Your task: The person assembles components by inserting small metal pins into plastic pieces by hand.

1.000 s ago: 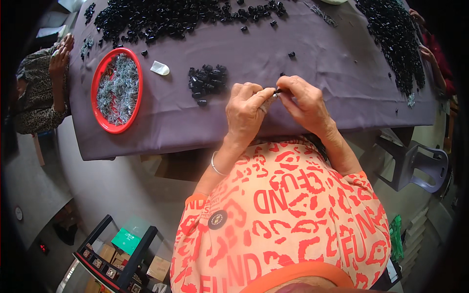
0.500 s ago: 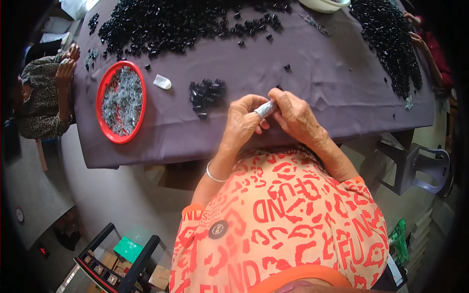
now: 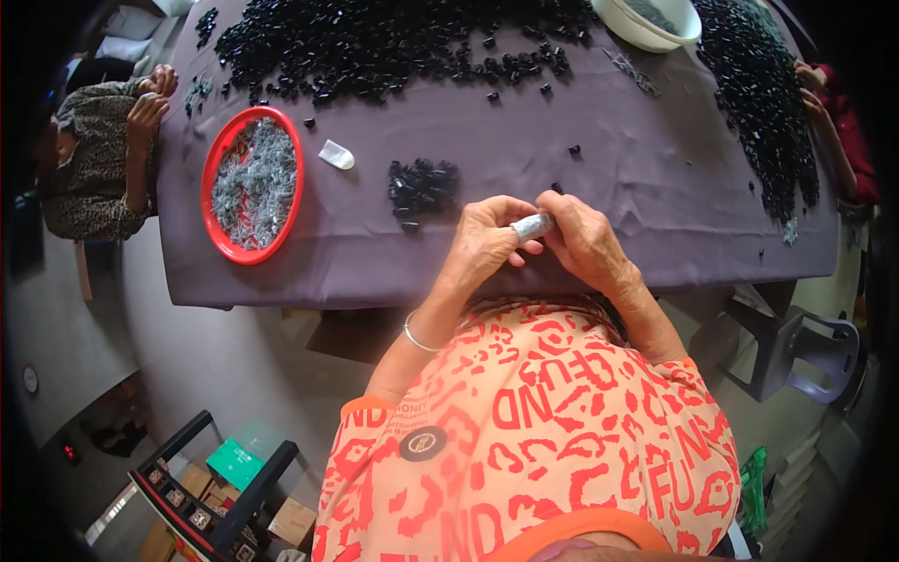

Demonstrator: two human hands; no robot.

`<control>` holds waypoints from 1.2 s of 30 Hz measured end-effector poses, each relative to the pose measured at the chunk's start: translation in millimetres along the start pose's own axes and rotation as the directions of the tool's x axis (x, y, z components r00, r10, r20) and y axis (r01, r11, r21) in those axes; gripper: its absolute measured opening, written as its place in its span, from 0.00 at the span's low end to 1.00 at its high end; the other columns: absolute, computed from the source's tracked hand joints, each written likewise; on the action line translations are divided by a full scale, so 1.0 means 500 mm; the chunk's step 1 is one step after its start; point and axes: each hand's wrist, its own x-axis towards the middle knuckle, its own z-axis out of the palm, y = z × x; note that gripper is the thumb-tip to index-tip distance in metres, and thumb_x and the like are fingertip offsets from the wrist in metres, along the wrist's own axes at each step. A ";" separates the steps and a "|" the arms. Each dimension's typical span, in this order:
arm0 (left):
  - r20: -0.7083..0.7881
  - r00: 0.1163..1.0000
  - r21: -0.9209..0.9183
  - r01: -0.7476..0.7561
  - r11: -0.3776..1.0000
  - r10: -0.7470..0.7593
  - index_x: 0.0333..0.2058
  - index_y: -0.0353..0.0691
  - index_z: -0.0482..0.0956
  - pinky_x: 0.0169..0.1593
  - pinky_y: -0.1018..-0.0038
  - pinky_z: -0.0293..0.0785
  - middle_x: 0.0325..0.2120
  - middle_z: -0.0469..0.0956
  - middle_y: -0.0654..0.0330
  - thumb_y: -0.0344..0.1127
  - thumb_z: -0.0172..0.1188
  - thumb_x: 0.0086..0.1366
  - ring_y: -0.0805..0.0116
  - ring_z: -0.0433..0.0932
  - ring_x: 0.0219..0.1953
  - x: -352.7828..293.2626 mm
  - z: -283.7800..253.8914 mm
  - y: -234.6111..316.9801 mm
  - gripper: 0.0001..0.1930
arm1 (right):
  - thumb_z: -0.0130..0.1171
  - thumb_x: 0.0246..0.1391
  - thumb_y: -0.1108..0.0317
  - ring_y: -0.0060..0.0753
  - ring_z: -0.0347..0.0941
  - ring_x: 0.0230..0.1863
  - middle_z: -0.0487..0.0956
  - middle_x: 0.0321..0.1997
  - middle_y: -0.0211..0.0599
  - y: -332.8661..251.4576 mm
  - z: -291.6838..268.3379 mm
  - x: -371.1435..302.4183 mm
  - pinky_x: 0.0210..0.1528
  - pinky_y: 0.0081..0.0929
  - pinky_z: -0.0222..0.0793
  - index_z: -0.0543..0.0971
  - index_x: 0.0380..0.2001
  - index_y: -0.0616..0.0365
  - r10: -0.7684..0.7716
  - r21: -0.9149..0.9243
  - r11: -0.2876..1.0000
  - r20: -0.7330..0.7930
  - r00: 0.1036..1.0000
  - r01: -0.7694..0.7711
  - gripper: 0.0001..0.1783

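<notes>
My left hand [image 3: 492,239] and my right hand [image 3: 588,239] meet over the near edge of the cloth-covered table [image 3: 356,244], fingers closed. Between them shows a whitish-grey sleeve [image 3: 532,226], seemingly wrapped round my left thumb. What the fingertips pinch is too small or hidden to make out. Just beyond my right fingers is a small black piece [image 3: 557,187]; whether it touches them I cannot tell. Left of my hands lies a small heap of shiny black pieces [image 3: 423,190]. Farther left, a red oval basin [image 3: 213,229] holds many thin, clear-grey pieces.
A white finger-shaped sleeve [image 3: 337,155] lies beside the basin. Large black heaps [image 3: 375,47] spread along the far side and the right [image 3: 763,122]. A white bowl [image 3: 637,39] stands far back. People sit left [image 3: 103,164] and right [image 3: 847,140]; a grey chair [image 3: 796,347] stands right.
The whole view has shifted, so the table and my hands appear farther right and mostly lower. My hands keep nearly the same closed pose together.
</notes>
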 end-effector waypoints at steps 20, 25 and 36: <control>-0.114 0.915 0.297 -0.341 0.892 0.388 0.26 0.32 0.74 0.25 0.74 0.68 0.16 0.73 0.59 0.29 0.59 0.51 0.74 0.71 0.22 0.026 -0.002 -0.054 0.06 | 0.52 0.53 0.49 0.47 0.65 0.59 0.70 0.57 0.47 -0.017 0.061 0.045 0.61 0.41 0.59 0.69 0.52 0.61 -0.119 0.114 0.987 0.015 0.993 0.117 0.31; 0.212 0.792 0.805 -0.474 0.357 0.572 0.29 0.35 0.76 0.25 0.74 0.70 0.19 0.75 0.60 0.29 0.58 0.52 0.73 0.75 0.22 0.033 -0.021 -0.058 0.05 | 0.54 0.52 0.52 0.48 0.65 0.58 0.71 0.55 0.46 -0.007 0.048 0.037 0.61 0.42 0.58 0.70 0.50 0.60 -0.072 0.285 0.956 0.020 0.997 0.064 0.28; -0.103 0.987 0.159 -0.107 0.981 0.124 0.39 0.32 0.76 0.26 0.82 0.75 0.28 0.78 0.60 0.31 0.56 0.62 0.74 0.79 0.26 -0.013 0.006 -0.021 0.09 | 0.53 0.56 0.60 0.47 0.63 0.59 0.69 0.56 0.47 0.293 -0.132 0.146 0.61 0.37 0.57 0.71 0.51 0.58 0.141 -0.577 0.740 -0.370 0.918 -0.346 0.21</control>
